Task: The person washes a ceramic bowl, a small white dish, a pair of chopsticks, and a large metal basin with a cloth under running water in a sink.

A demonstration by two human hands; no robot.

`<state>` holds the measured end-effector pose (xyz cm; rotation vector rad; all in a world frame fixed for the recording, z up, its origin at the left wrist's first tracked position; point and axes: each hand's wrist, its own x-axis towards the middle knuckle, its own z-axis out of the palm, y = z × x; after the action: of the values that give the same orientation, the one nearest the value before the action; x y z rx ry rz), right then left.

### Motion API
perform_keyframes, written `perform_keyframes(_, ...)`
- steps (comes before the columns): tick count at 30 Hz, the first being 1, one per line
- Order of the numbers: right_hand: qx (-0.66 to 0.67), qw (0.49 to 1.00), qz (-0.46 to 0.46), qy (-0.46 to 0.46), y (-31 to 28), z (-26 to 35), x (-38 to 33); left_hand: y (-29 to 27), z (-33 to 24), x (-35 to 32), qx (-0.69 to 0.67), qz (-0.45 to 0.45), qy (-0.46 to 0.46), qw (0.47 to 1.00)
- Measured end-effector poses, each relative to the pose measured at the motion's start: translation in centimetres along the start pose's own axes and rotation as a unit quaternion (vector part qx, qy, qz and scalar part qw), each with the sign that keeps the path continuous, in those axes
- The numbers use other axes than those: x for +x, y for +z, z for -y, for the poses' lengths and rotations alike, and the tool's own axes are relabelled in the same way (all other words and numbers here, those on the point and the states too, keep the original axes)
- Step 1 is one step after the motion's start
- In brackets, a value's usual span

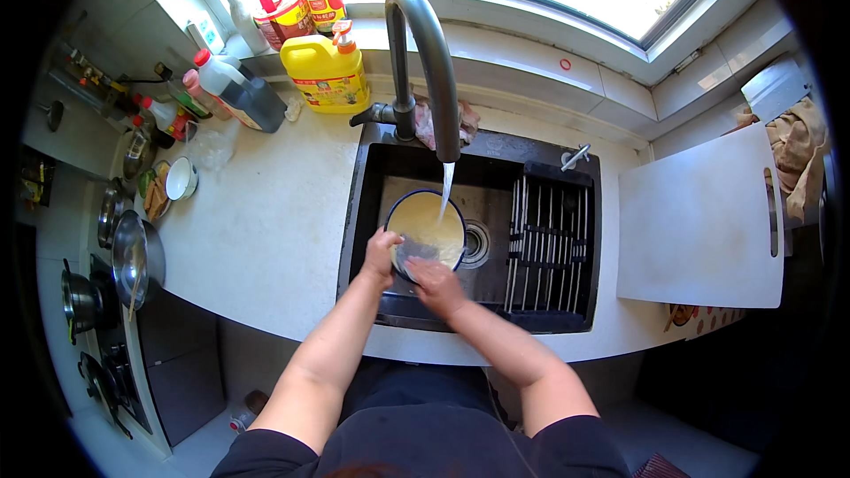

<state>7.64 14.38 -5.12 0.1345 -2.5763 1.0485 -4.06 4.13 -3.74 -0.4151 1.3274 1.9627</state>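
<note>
A round bowl [416, 209] with a cream inside and a dark blue rim stands tilted in the dark sink [398, 173]. Water from the grey tap [431, 53] runs into it. At its left rim, my left hand [381, 255] is closed on the bowl's edge. My right hand [436, 285], slightly blurred, reaches over the near rim, its fingers on a thin grey cloth-like scrubber [416, 250] against the inside wall. Part of the scrubber lies under the fingers, and its exact kind is unclear.
A black rack with metal bars [549, 239] fills the sink's right side. A white cutting board [699, 221] lies to the right. Behind left stand a yellow jug [326, 75] and a dark-filled bottle [239, 93]. A white bowl [181, 179] and metal bowl [137, 257] sit left.
</note>
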Motion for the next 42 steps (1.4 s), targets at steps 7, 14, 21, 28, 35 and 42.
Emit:
perform_keyframes(7, -0.265, 0.95, 0.109, -0.125, -2.8, -5.0, -2.0, -0.5, -1.0, -0.4, 0.137, -0.016, -0.064, 0.988)
perform_keyframes(14, -0.063, 0.984, 0.031, 0.163, 1.8, 2.5, 0.8, -0.4, 4.6, -1.2, 0.052, -0.057, 0.106, 0.991)
perform_keyframes(21, -0.272, 0.939, 0.125, -0.169, -5.2, -5.5, -0.2, -4.1, -0.6, 1.1, 0.127, 0.095, -0.048, 0.986)
perform_keyframes(28, -0.267, 0.923, 0.236, -0.146, -10.1, -2.9, 2.3, -1.6, -3.4, 3.0, 0.303, 0.035, -0.136, 0.943)
perform_keyframes(35, 0.197, 0.934, 0.145, 0.26, -11.7, -0.6, 3.1, 0.1, -2.3, 4.0, 0.003, 0.122, -0.169, 0.978)
perform_keyframes(42, 0.506, 0.75, -0.182, 0.384, -6.4, -7.6, 0.4, 0.5, -2.1, 3.8, 0.145, 0.087, -0.065, 0.983)
